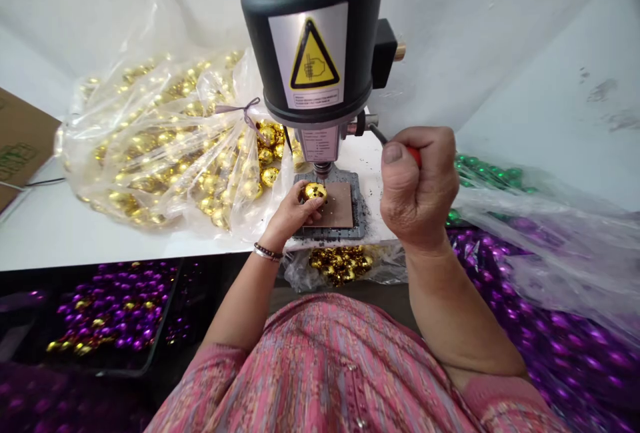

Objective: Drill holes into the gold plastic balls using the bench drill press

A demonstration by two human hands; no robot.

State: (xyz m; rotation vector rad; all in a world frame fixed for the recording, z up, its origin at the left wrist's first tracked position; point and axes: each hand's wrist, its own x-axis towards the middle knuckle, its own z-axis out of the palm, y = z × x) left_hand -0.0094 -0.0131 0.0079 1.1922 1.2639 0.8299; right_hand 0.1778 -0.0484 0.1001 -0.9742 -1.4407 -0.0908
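Note:
A small drill press [313, 39] with a yellow warning triangle stands before me. My left hand [296, 209] pinches a shiny gold ball [315, 192] under the chuck [323, 169], just over a brown board [340, 205] on the grey machine base. Whether the drill bit touches the ball I cannot tell. On the right, my right hand [419, 183] is a fist around the red grip [415, 155] of the press's feed lever, with the thumb toward me. Dark shavings lie scattered around the base [357, 203].
A big clear bag [150, 146] of gold balls, tied with a cord, fills the table's left. More gold balls [340, 265] lie in plastic below the front edge. Purple and gold balls fill a dark crate [110, 313] lower left. Green balls [490, 173] and purple balls [545, 326] lie right.

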